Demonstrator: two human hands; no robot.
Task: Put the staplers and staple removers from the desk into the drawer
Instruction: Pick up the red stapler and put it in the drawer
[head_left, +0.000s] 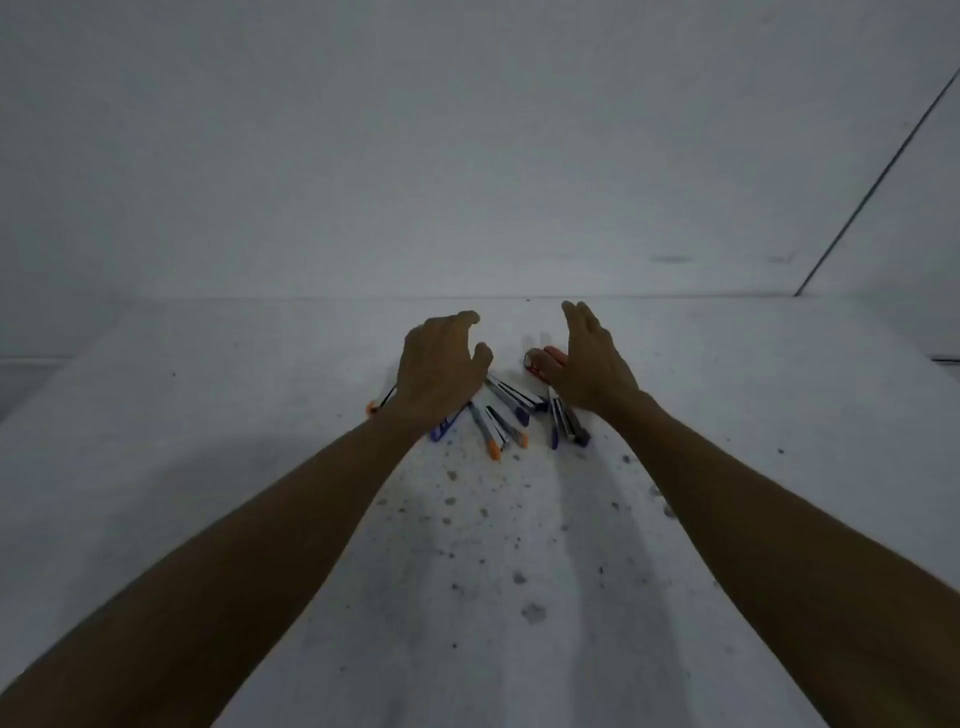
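Note:
A cluster of small staplers lies on the white desk (260, 467) between my hands: purple-and-white ones (511, 400), one at the right (566, 426), and orange-tipped ones (493, 436). A red staple remover (535, 362) sits just left of my right thumb. My left hand (439, 364) hovers over the cluster's left side, fingers loosely curved, holding nothing. My right hand (592, 358) stands edge-on at the cluster's right, fingers straight, empty. An orange-ended item (376, 405) pokes out left of my left wrist. No drawer is in view.
The desk top is speckled with dark spots (519, 577) in front of the cluster. A pale wall (467, 156) rises directly behind the desk's far edge, and a dark seam (878, 182) runs diagonally at the right.

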